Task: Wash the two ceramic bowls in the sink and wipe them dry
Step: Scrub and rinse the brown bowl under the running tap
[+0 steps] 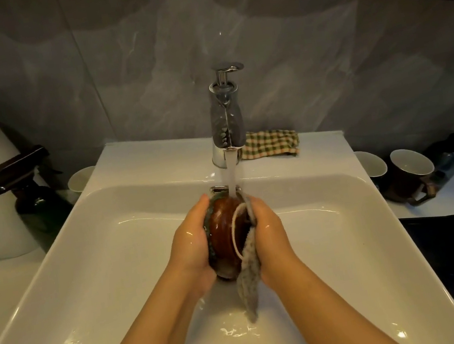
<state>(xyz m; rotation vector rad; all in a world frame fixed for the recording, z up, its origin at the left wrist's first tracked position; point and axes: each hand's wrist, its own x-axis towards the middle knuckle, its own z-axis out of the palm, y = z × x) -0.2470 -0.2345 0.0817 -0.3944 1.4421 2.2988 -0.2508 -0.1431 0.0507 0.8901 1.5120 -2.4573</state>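
over sink (140,205), under running water: brown bowl (223,227) clamped between hands, left hand (191,240) cupping, right hand (268,225) pressing grey cloth (250,283).

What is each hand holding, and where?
Left hand grips the brown bowl by its rim; right hand holds a grey cloth by its top, against the bowl.

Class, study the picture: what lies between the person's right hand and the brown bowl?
In the head view, a grey knitted dishcloth lies between the right hand and the brown bowl, hanging below them.
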